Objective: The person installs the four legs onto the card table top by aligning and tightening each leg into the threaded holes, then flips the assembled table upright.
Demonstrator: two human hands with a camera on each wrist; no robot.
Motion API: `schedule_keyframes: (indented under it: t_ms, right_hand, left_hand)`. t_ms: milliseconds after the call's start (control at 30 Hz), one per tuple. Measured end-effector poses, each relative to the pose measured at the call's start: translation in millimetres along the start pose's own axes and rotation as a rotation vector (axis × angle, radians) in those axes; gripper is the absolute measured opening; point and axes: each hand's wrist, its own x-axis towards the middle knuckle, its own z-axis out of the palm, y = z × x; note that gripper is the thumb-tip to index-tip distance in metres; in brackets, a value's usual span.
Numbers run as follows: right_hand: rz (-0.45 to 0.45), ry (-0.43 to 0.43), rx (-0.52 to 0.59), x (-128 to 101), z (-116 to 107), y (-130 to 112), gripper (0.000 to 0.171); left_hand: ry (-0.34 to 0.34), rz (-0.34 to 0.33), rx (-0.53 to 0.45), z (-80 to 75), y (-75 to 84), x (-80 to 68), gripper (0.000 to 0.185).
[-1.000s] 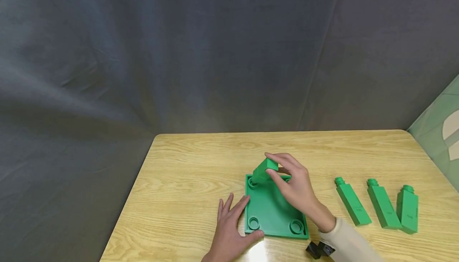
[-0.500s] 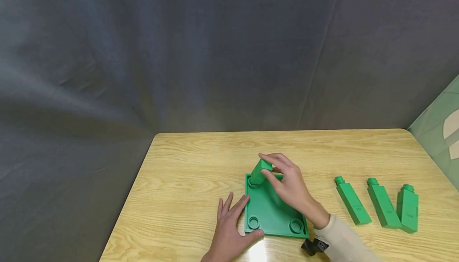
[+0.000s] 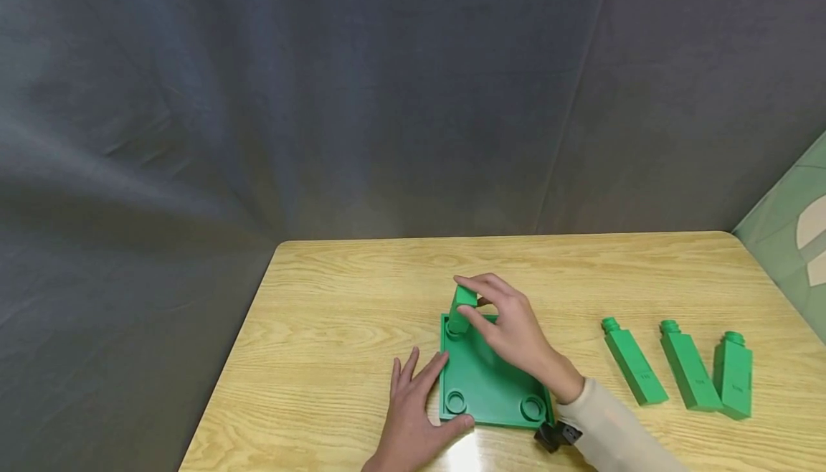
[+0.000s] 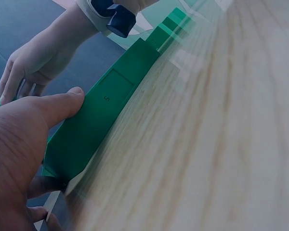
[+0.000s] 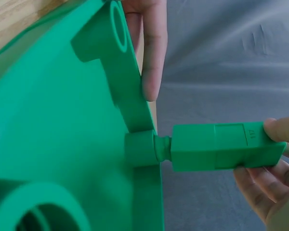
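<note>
Wood-grain table [image 3: 335, 300]: right hand [image 3: 510, 328] pinches square plastic peg [image 3: 462, 307] into round socket; left hand [image 3: 413, 414] flat against tray [image 3: 485, 379].

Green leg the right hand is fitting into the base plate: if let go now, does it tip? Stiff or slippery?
The green leg looks like rigid moulded plastic, so probably stiff. Its neck sits at the corner socket of the base plate, apparently not fully seated, so it may tip if the right hand lets go. Smooth faces: likely somewhat slippery.
</note>
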Motion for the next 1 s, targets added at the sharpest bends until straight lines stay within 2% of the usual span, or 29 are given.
schedule_keyframes:
  t_ms: [200, 400, 767, 1000]
  right_hand:
    - [0.021, -0.033, 0.001, 3, 4, 0, 0.053]
    - [0.01, -0.051, 0.021, 3, 6, 2, 0.044]
    - [0.004, -0.147, 0.062, 0, -7, 7, 0.041]
    - [0.036, -0.134, 0.051, 1, -3, 6, 0.041]
  left_hand:
    - [-0.012, -0.008, -0.016, -0.1, -0.1, 0.4, 0.095]
    - [-0.004, 0.005, -0.003, -0.4, 0.2, 0.0, 0.094]
    - [-0.003, 0.009, -0.006, 0.0, 0.8, 0.9, 0.094]
    - [-0.007, -0.002, -0.017, 0.1, 0.7, 0.5, 0.094]
